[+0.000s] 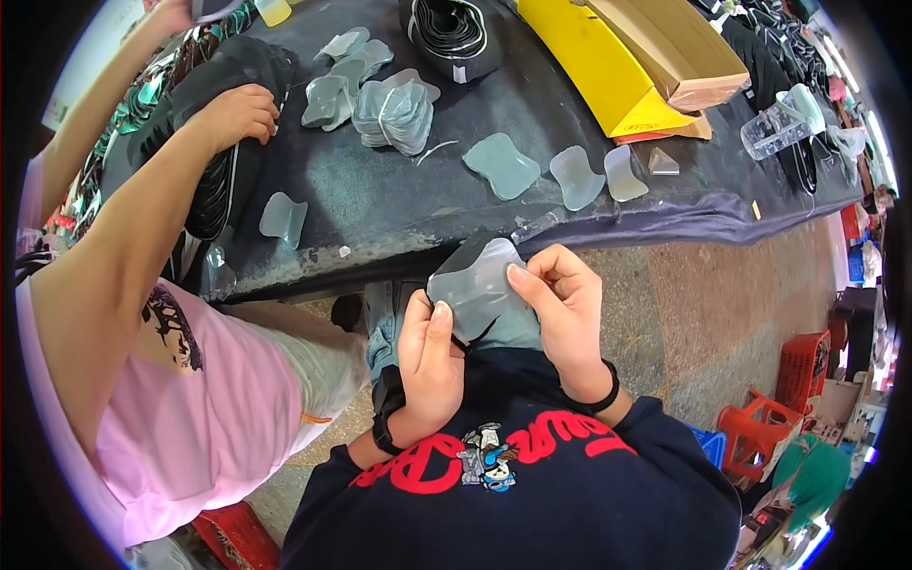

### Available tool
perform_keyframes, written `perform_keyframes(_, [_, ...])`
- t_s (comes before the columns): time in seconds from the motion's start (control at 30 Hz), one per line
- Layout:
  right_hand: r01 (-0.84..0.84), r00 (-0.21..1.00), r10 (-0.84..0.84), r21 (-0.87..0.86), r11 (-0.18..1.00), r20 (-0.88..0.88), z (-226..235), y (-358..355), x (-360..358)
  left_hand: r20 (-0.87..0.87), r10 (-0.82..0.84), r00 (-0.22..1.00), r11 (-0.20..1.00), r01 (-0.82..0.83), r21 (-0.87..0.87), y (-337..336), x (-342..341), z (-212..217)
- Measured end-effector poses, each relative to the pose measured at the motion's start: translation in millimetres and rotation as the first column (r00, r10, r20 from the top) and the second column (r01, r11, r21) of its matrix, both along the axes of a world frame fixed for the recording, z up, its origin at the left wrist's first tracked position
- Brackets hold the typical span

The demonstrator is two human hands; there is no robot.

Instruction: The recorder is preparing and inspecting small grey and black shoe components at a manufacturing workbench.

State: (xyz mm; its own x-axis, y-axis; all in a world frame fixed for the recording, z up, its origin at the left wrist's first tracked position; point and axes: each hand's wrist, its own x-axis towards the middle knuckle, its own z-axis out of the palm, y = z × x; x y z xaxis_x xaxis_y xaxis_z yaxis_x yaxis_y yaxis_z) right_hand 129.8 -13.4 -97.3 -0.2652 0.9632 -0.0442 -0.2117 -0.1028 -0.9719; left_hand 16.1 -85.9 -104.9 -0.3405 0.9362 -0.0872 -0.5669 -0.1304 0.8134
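Observation:
Just off the table's near edge, both hands hold up a translucent plastic sheet (480, 285) with curved, wavy edges. A dark piece shows behind its upper left side; whether the two are joined I cannot tell. My left hand (432, 356) pinches the lower left edge between thumb and fingers. My right hand (567, 309) grips the right edge, thumb on top. Similar plastic sheets lie loose on the table: one (502, 166) beyond my hands, another (576, 178) right of it, and a third (283, 220) toward the left. Farther off is a banded stack (394, 114) of the same sheets.
The dark-covered table (380, 204) carries a roll of black material (449, 38), a yellow box (608, 71) and a clear plastic cup (774, 128). At left, a co-worker's hand (236, 119) rests on a black bundle (223, 190). A red stool (755, 432) stands at right.

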Motion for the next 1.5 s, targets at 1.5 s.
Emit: perform_keyframes(1.5, [-0.682,0.645,0.564,-0.057,0.729,-0.515,-13.5,5.7,10.4,0.015,-0.1,0.995,0.987,0.101,-0.127,-16.4,-24.0,20.3])
